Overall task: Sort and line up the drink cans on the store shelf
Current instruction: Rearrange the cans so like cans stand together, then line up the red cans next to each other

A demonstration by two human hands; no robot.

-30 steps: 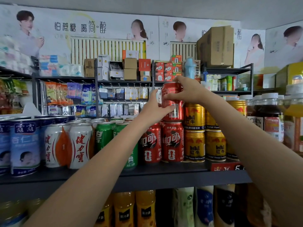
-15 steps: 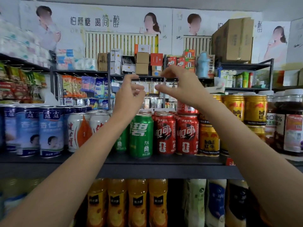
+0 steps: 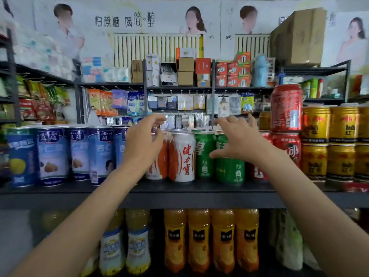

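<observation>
So both hands were up at the dark shelf [image 3: 179,189] with nothing in them. The left hand [image 3: 142,141] hovered in front of the white-and-orange cans [image 3: 182,156], fingers loosely curled with the thumb and forefinger close together up top, but not pinching anything as far as I could see. It covered most of the can behind it, and I couldn't tell if the palm was actually touching. The right hand [image 3: 237,136] was spread out, fingers fanned over the tops of the green Sprite cans [image 3: 229,168], thumb pointing left across the front of one. Whether it rested on the lids or floated just above them was hard to say.

Left of the left hand stood a row of blue-and-white almond drink cans [image 3: 54,154]. Between the two hands sat a white-and-orange can and a green one, side by side. Right of the right hand were the red cola cans [image 3: 287,148], with one more red can [image 3: 286,107] stacked upright on top of them, its label turned away. Past those, further right, gold Red Bull cans [image 3: 327,142] were stacked two high.

Under both forearms, on the shelf below, orange juice bottles [image 3: 209,238] lined up, with a couple of paler bottles [image 3: 125,248] beneath the left arm.
</observation>
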